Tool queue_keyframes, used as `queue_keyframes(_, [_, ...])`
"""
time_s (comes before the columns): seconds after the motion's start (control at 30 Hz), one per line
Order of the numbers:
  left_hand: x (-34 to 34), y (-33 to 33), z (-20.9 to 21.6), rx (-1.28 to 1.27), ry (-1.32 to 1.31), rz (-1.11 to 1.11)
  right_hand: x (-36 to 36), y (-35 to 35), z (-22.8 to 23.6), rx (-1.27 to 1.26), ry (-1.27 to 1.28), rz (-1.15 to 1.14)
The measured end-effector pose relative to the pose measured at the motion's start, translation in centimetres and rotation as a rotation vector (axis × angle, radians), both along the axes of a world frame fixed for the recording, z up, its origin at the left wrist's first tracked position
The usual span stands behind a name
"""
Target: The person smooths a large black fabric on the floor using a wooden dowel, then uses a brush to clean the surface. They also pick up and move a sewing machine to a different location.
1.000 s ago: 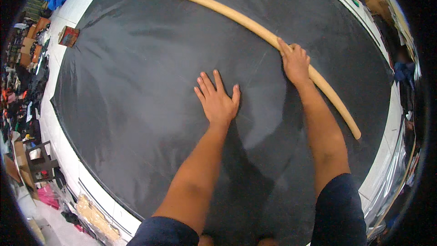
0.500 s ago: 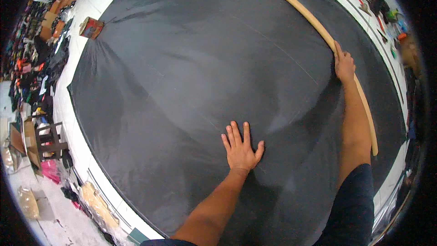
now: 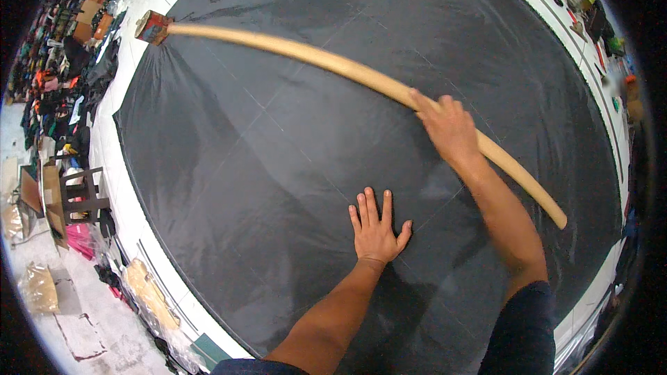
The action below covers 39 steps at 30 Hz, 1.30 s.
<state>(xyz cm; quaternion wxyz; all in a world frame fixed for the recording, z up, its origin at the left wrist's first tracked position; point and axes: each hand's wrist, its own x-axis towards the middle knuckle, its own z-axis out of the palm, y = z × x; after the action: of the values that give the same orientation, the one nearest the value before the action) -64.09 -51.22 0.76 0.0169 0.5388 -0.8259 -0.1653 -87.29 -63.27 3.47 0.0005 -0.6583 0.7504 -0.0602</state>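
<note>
A broad dark grey, thin sheet of material (image 3: 229, 187) is spread over a large white-edged table, with creases and faint straight lines on it. My left hand (image 3: 376, 235) lies flat on the sheet near the middle, fingers spread. My right hand (image 3: 450, 125) grips a long tan pole (image 3: 299, 50) right of its middle, the index finger along its top. The pole looks curved in this view and lies across the sheet from far left to near right. Its far end is beside a worn reddish block (image 3: 153, 28) on the sheet's far left corner.
Piles of clothing and cardboard boxes (image 3: 87, 14) lie beyond the table's left side, with a dark stool (image 3: 83, 194) nearer. Assorted tools (image 3: 590, 24) line the far right edge. A patterned tan bundle (image 3: 149, 292) lies by the near left edge.
My right hand has moved left, swinging the pole's far end across the sheet to the reddish block. My left hand stays flat on the sheet; the view has shifted slightly.
</note>
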Motion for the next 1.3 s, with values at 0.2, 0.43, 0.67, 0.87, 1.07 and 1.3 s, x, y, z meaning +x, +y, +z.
queue_keyframes(0.2, [0.1, -0.1, 0.2, 0.015, 0.011, -0.003, -1.0, -4.9, -1.0, 0.003, -0.065, -0.077])
queue_keyframes(0.43, [0.2, -0.2, 0.1, -0.011, 0.03, 0.002, -8.8, -14.6, 0.0, 0.013, -0.198, -0.353])
queue_keyframes(0.67, [0.1, 0.0, 0.1, 0.005, -0.007, 0.002, -9.9, -19.3, 4.4, -0.057, -0.204, -0.386])
queue_keyframes(0.87, [0.3, 0.0, 0.1, 0.025, 0.028, 0.01, -4.7, -12.5, 1.1, -0.089, -0.139, -0.194])
queue_keyframes(1.07, [0.4, -0.1, -0.1, 0.025, 0.045, 0.013, -3.0, -11.3, -0.9, -0.035, -0.049, -0.085])
queue_keyframes(1.3, [0.0, 0.1, -0.1, 0.023, 0.031, -0.004, -7.1, -18.2, 2.1, -0.081, -0.176, -0.332])
